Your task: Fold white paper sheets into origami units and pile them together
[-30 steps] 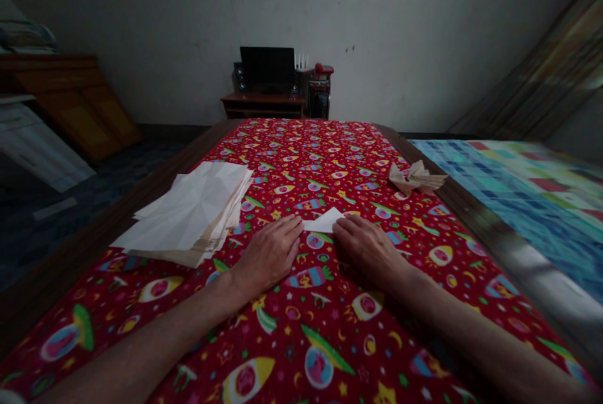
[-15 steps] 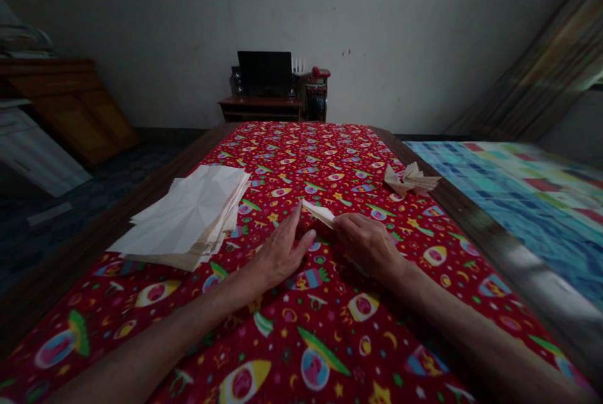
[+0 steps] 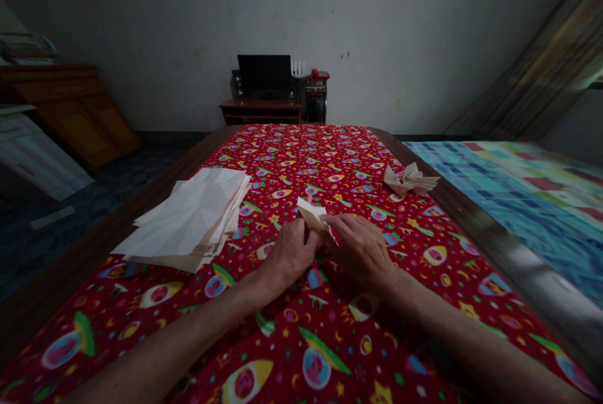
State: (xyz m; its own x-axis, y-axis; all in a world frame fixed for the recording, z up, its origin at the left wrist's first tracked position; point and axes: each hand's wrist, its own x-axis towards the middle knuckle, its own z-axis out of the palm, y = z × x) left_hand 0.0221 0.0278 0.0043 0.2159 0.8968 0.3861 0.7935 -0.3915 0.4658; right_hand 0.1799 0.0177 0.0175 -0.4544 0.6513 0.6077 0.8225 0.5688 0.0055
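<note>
Folded sheet of paper [image 3: 311, 214] pinched upright between both hands, just above the red printed tablecloth [image 3: 301, 146].
Head view: the left hand [image 3: 289, 253] curls closed around its lower end; the right hand [image 3: 358, 250] pinches its side, fingers together. A stack of creased paper sheets [image 3: 188, 215] lies left of the hands; a folded paper shape [image 3: 409, 179] sits near the cloth's right edge.

Creased paper sheets [image 3: 188, 215] and a paper model [image 3: 409, 179] sit on red cloth [image 3: 301, 146].

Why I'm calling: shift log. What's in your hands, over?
Left hand, right hand: folded paper piece held between them. Paper stack off left, apart from hands.
</note>
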